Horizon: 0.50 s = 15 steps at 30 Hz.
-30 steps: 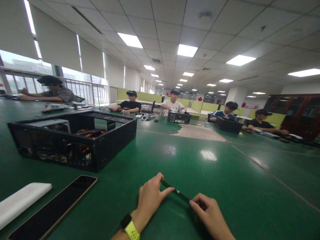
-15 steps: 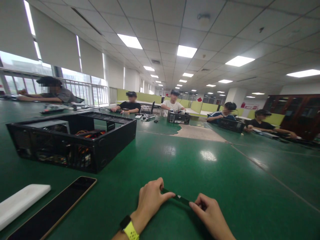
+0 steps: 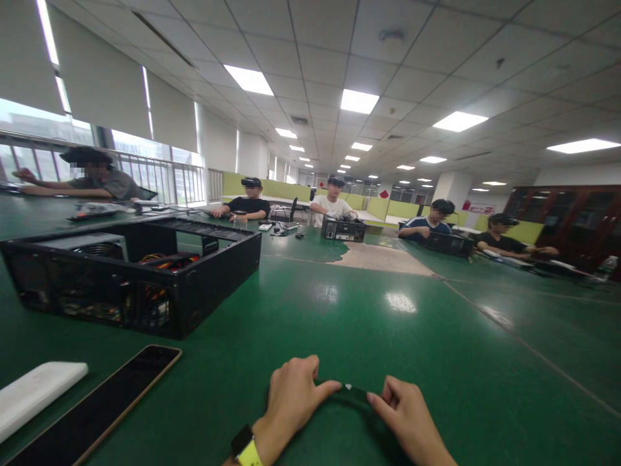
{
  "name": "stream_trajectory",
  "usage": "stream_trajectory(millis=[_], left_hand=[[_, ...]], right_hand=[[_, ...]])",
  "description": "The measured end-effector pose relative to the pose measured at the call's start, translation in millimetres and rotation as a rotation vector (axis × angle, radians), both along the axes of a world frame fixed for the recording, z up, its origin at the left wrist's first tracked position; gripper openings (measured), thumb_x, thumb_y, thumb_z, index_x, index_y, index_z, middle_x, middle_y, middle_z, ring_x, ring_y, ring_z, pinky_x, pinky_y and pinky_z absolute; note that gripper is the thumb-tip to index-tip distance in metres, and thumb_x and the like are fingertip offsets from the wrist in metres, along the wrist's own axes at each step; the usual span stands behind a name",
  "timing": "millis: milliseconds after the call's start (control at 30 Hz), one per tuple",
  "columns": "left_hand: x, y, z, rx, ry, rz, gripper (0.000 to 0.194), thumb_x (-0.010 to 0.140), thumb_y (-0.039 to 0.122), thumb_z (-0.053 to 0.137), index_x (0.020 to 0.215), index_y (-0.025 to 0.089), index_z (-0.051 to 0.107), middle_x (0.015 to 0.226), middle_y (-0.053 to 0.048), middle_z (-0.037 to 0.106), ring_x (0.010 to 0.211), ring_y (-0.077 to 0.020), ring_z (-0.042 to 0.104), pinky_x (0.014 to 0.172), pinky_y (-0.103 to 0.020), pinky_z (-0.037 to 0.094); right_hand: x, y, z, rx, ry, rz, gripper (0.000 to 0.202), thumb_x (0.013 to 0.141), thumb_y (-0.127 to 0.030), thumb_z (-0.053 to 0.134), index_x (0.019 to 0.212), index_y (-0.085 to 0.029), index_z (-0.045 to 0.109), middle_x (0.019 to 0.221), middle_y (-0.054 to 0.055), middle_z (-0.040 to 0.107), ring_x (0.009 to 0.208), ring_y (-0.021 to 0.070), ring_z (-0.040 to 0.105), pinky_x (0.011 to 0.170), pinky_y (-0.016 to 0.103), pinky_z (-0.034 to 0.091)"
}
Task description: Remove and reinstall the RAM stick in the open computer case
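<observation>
A thin strip [image 3: 358, 392] is pinched by left hand [image 3: 294, 391] and right hand [image 3: 407, 406]; likely light, fragile, best held by edges.

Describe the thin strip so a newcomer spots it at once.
Start at the green table and drop to the view's bottom centre, where the left hand, with a yellow-banded watch, faces the right hand. The thin strip is the dark green piece pinched between them. Unlike the dark phone and white slab lying to the left, it is hand-held and bears a small pale mark.
</observation>
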<state>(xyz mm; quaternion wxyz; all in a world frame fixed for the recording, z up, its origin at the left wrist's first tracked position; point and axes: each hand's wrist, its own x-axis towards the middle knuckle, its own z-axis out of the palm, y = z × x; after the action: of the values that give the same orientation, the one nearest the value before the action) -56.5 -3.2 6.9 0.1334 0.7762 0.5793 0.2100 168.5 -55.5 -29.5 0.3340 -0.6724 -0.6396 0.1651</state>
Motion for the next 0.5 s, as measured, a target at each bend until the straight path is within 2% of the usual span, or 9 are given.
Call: stream_trajectory(millis=[133,300,500], left_hand=[[-1.5,2.4,-1.0,0.040,-0.070,0.026,0.044,0.069,0.063,0.065,0.071,0.021,0.053,0.070,0.002,0.062,0.067,-0.0164,0.056,0.054,-0.026,0.022],[-3.7,4.8,-3.1,0.036,-0.147,0.027,0.035,0.076,0.057,0.061,0.085,0.023,0.055,0.069,0.004,0.061,0.067,-0.0147,0.056,0.055,-0.025,0.025],[-4.2,5.9,-3.9,-0.005,-0.182,0.014,0.035,0.077,0.053,0.063,0.088,0.023,0.052,0.070,0.005,0.059,0.066,-0.0130,0.056,0.054,-0.024,0.026]], right_hand=[[-2.2,-0.6,2.5,0.021,0.089,0.022,0.038,0.079,-0.049,0.057,0.060,-0.019,0.044,0.052,-0.005,0.041,0.052,0.0100,0.037,0.052,0.023,0.027],[-5.0,-1.8,5.8,0.025,0.166,0.074,0.039,0.083,-0.052,0.053,0.065,-0.018,0.049,0.057,-0.004,0.042,0.057,0.0110,0.038,0.054,0.023,0.030],[-4.1,-1.3,3.3,-0.067,0.165,0.139,0.035,0.082,-0.047,0.055,0.065,-0.017,0.052,0.058,-0.003,0.046,0.058,0.0114,0.041,0.054,0.023,0.031]])
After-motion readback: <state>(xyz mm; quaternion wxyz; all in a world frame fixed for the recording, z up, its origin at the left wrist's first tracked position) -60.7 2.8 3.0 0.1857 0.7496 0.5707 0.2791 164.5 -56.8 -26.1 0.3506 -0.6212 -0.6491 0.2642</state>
